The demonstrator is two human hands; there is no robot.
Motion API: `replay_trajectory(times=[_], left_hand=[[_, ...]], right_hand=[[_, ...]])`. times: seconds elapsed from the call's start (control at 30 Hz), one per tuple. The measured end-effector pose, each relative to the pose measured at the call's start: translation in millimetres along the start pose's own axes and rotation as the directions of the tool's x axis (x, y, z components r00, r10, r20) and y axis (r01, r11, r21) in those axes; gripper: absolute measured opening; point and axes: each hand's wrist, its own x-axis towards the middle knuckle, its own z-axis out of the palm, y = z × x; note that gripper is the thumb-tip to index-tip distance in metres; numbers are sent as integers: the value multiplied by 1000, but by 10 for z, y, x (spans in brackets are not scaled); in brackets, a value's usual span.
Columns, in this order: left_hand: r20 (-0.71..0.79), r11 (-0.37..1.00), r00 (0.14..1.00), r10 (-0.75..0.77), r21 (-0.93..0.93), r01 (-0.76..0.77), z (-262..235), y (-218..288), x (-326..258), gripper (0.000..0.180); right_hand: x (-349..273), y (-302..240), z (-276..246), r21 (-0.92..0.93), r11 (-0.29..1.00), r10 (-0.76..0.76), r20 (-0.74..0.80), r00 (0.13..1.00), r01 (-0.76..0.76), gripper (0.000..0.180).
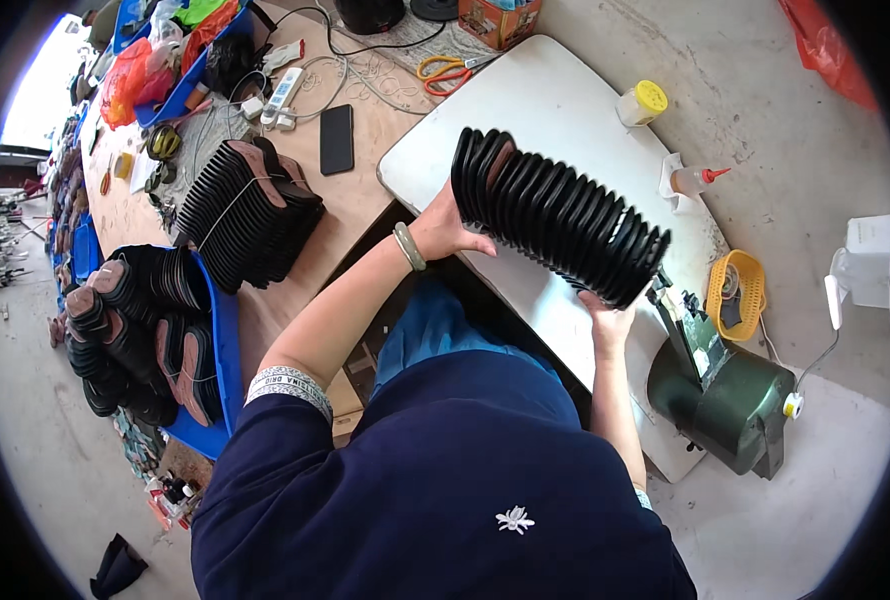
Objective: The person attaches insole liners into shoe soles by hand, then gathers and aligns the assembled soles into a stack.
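A long row of black shoe soles (565,215), pressed together face to face, is held above the white tabletop (430,140). My left hand (445,228), with a pale bangle at the wrist, grips its left end. At the right end, my right hand (606,318) supports the row from below, its fingers partly hidden behind the soles. A brown face shows on one sole near the left end. To the left, a string-tied bundle of similar soles (240,215) rests on the wooden table. More bundles, some brown-faced, fill a blue bin (227,350).
A dark green motor-like machine (720,400) stands right of my right hand, near a yellow basket (735,290). Along the far side are a yellow-lidded jar (643,103), a red-tipped bottle (695,180) and scissors (450,72). A phone (336,140) and power strip (283,98) lie left.
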Motion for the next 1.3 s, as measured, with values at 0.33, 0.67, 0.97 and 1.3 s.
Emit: replay_trajectory(times=[0.33,0.67,0.97,1.3], left_hand=[[167,999,985,-37,-7,39,215,35,-149,81],[270,760,746,-608,471,448,137,126,378,95],[234,573,571,-787,622,534,218,-598,543,96],[512,622,391,-765,429,656,-223,-903,916,87]], right_hand=[[-174,-555,179,-35,987,-153,43,987,154,122],[86,-482,271,-261,936,244,-3,970,-237,105],[671,218,359,-363,817,526,148,838,-449,94],[47,-156,845,39,704,653,357,668,-709,91]])
